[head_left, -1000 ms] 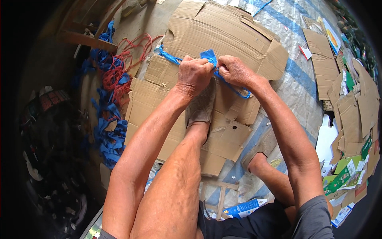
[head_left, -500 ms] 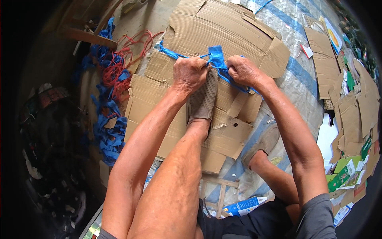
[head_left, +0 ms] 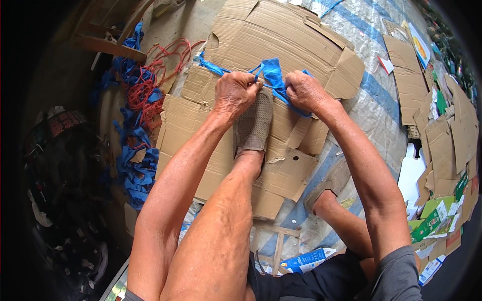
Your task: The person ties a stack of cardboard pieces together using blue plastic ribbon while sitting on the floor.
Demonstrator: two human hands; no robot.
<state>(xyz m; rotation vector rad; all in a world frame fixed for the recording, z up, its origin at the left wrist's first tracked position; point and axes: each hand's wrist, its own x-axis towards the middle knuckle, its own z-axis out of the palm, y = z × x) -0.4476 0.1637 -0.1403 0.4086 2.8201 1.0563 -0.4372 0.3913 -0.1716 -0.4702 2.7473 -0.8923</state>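
A stack of flattened brown cardboard [head_left: 281, 30] lies on the floor before me. Across it runs a blue strap [head_left: 211, 65] of thin, soft material, with a wider loose end [head_left: 271, 69] standing up between my hands. My left hand [head_left: 236, 93] is closed on the strap just above the toe of my shoe [head_left: 252, 120], which presses on the cardboard. My right hand [head_left: 305, 90] grips the strap on the other side, in a fist. A short length stretches between the two fists; whether it is knotted there I cannot make out.
Tangled red cord [head_left: 143, 95] and blue strips [head_left: 135, 175] lie to the left. A blue-striped grey sheet [head_left: 376, 95] covers the floor. Cardboard scraps [head_left: 444, 145] pile up at the right. Dark clutter [head_left: 65, 200] fills the far left, and a wooden frame [head_left: 108, 46] stands behind.
Both hands have shifted very slightly left, still gripping the strap. The wide loose end of the strap has tilted a little. The cardboard and my feet stay nearly in place.
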